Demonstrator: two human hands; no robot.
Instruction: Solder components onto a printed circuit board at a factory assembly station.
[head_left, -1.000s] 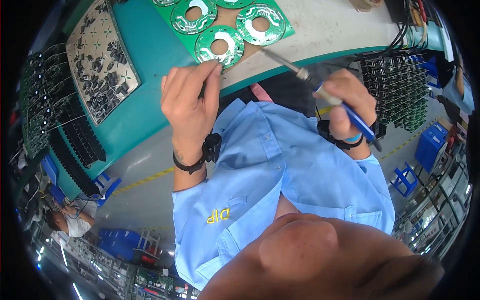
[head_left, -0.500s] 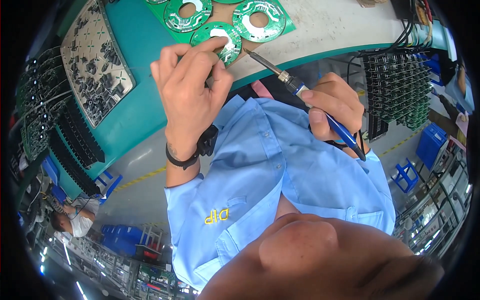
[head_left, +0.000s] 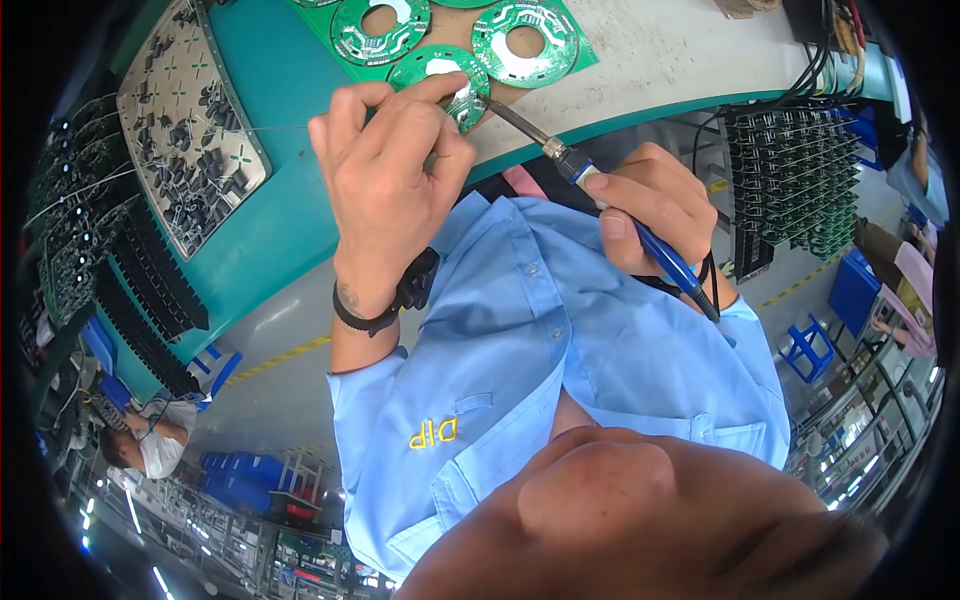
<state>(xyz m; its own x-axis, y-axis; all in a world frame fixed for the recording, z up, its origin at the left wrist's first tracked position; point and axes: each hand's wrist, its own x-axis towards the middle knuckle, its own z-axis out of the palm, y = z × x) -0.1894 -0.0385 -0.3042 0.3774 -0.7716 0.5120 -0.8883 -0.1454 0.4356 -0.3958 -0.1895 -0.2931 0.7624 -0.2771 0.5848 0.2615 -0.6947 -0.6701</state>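
My left hand (head_left: 390, 180) reaches to a round green circuit board (head_left: 435, 72) on the white bench top (head_left: 660, 55), with the index fingertip resting on the board. A thin wire (head_left: 270, 128) runs left from its fingers. My right hand (head_left: 650, 205) grips a blue-handled soldering iron (head_left: 600, 195). The iron's metal tip meets the same board right next to my left fingertip. Two more green ring-shaped boards (head_left: 525, 40) lie just beyond it. A black strap circles my left wrist.
A grey tray (head_left: 185, 125) of small dark components sits on the teal bench part at left. Racks of green boards (head_left: 795, 180) stand at right, dark racks (head_left: 70, 240) at far left. Black cables hang at top right. Another person (head_left: 150, 445) sits at lower left.
Both hands have moved up to the bench. My left fingertip now rests on the nearest green board, and the iron's tip has come to the board beside it.
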